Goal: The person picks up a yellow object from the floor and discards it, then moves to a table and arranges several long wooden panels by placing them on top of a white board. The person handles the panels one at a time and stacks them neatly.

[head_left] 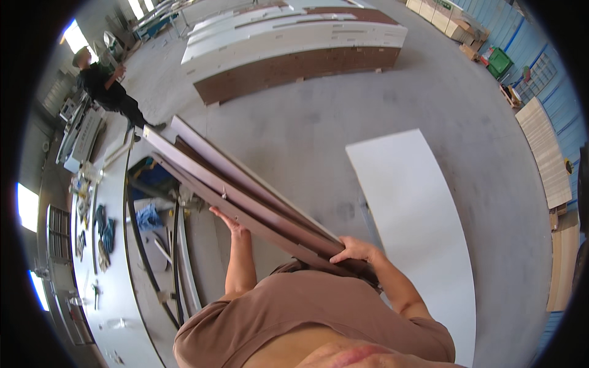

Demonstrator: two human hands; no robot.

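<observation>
Boards, brown-faced with pale edges, were held in a long stack that ran from the person's chest up and to the left, its far end reaching the bench. Right hand sat at the stack's near end, fingers curled over the top edge and clamped on the boards. Left hand lay farther along against the lower side of the stack, fingers spread flat on the board face; whether it gripped or only steadied could not be told. Bench curved along the left, a long pale surface carrying small tools and blue rags, with dark hoses running beside its inner edge. White panel lay flat on the concrete floor to the right of the stack, apart from it. Board stack on a pallet stood at the far side of the floor. Another person in dark clothes stood near the bench's far end.
</observation>
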